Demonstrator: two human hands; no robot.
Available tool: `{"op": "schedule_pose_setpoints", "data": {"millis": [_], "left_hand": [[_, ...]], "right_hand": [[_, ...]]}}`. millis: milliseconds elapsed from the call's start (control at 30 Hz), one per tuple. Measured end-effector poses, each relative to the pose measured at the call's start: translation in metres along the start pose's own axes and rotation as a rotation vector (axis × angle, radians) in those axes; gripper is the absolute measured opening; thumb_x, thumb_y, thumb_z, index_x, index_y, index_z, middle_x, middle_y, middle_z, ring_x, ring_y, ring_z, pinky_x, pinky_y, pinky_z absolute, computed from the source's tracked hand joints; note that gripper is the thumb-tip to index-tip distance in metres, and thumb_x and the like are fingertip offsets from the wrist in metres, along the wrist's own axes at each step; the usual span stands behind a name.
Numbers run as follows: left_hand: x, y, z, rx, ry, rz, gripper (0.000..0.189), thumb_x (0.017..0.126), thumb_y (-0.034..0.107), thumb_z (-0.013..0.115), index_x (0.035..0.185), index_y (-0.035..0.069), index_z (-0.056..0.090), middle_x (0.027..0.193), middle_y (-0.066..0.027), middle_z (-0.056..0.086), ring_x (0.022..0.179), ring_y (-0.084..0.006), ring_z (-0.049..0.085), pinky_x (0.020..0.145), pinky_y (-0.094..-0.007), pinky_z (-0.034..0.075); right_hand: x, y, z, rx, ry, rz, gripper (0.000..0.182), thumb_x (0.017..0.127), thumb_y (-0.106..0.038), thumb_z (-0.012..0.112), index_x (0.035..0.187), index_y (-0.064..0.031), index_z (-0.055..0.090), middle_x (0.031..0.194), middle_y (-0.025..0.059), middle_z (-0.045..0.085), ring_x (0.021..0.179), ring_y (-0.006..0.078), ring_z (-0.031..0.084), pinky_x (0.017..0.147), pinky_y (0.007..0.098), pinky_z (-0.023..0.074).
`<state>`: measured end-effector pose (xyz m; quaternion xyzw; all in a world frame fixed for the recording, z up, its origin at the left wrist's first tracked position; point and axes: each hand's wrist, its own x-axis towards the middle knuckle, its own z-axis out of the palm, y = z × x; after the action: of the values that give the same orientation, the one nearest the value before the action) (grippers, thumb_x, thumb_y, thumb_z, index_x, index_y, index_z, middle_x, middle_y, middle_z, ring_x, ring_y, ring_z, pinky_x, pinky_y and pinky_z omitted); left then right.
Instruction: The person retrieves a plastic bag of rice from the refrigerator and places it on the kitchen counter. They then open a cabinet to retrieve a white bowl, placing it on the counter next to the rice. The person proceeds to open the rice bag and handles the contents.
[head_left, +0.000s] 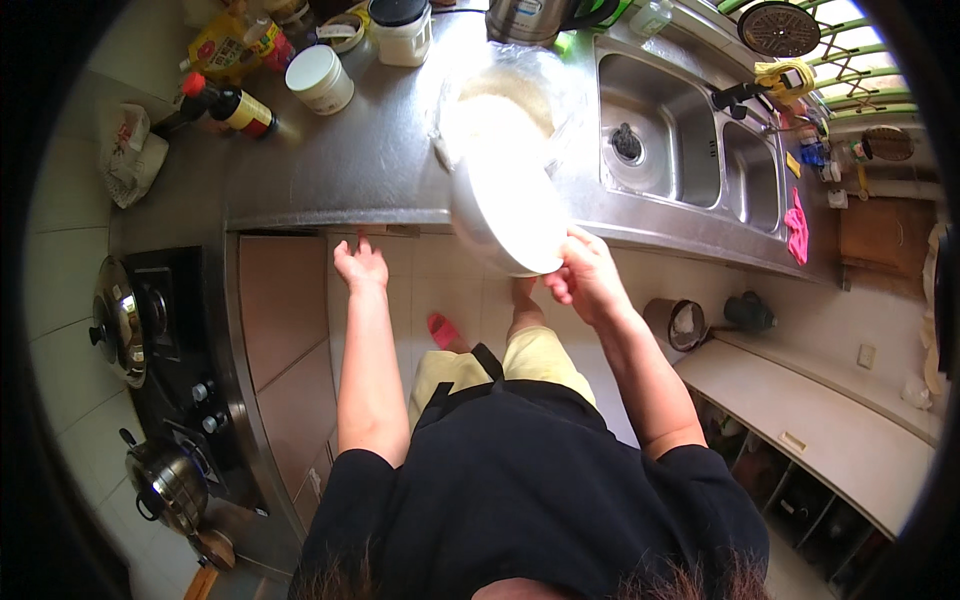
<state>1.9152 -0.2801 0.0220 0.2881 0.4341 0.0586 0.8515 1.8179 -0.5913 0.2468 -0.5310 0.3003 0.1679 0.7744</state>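
Observation:
A white bowl (517, 214) is gripped at its rim by my right hand (589, 277). It hangs tilted over the counter's front edge, its inside washed out by glare. Just beyond it, a clear plastic bag (566, 82) stands open on the steel counter (360, 165), with pale grainy contents, possibly rice. The bowl partly covers the bag's near side. My left hand (361, 264) is below the counter's front edge with fingers apart and nothing seen in it. Its fingertips reach close to that edge; whether they touch it cannot be made out.
Right of the bag is a double steel sink (660, 165); a steel kettle (525, 22) stands behind. Sauce bottles (244, 112), a white lidded tub (320, 81) and a black-lidded jar (400, 34) occupy the back left. A gas stove (176, 330) with a pot (169, 476) lies left.

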Motion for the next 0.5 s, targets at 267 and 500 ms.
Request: {"op": "schedule_pose_setpoints", "data": {"millis": [267,500], "left_hand": [[-0.094,0.002,0.071,0.578,-0.004,0.555,0.041,0.087,0.008,0.056,0.128,0.004,0.051,0.122,-0.0127,0.056,0.11,-0.0235,0.058,0.1,-0.038,0.041],[-0.164,-0.071,0.165,0.711,-0.179,-0.059,0.108,0.08,0.048,0.073,0.154,0.017,0.001,0.159,-0.0181,0.006,0.141,-0.0416,0.022,0.096,-0.0648,0.04]], "right_hand": [[0.061,-0.051,-0.159,1.014,-0.593,0.292,0.048,0.097,-0.018,0.055,0.137,0.0053,0.042,0.059,-0.0011,0.035,0.043,0.0048,0.03,0.036,0.0175,0.0259],[0.119,-0.075,-0.263,0.512,-0.137,-0.02,0.013,0.093,-0.018,0.061,0.099,-0.0061,0.059,0.06,-0.0032,0.04,0.043,0.0029,0.032,0.036,0.0172,0.0237]]}}
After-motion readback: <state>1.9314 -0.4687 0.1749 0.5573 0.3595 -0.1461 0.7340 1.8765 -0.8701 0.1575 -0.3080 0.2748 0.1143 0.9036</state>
